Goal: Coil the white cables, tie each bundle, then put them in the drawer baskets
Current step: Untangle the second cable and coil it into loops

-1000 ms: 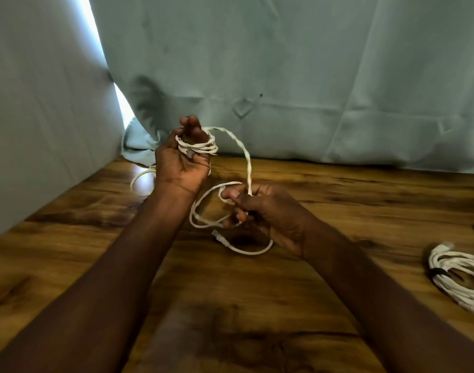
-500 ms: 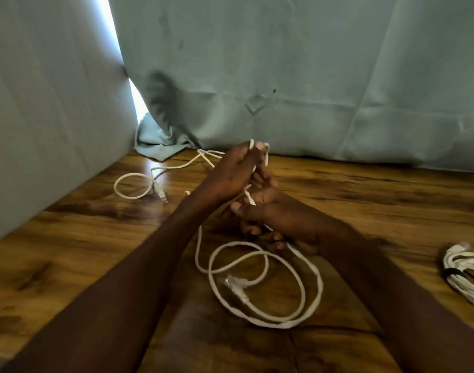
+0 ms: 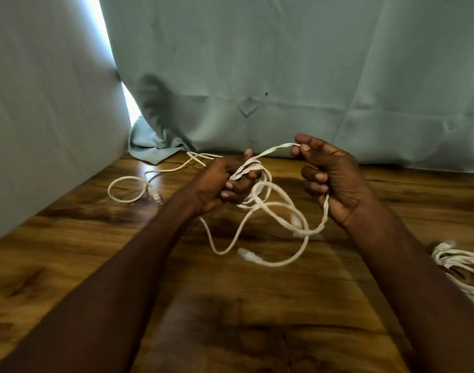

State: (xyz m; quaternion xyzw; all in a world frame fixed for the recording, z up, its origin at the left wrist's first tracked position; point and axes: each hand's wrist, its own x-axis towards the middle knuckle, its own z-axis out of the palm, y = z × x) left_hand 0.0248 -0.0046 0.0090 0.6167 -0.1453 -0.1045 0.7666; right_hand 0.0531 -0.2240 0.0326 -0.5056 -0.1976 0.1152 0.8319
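A dark wood-grain bench is backed by pale green curtains. At frame centre, a thin white flat cable is clamped in the left hand and pinched by the right hand. Light, limp and springy, it is best gripped at the gathered loops.

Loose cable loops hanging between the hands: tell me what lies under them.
Under the loose cable loops lies bare wooden table. One connector hangs low, blurred; whether it touches the wood cannot be told.
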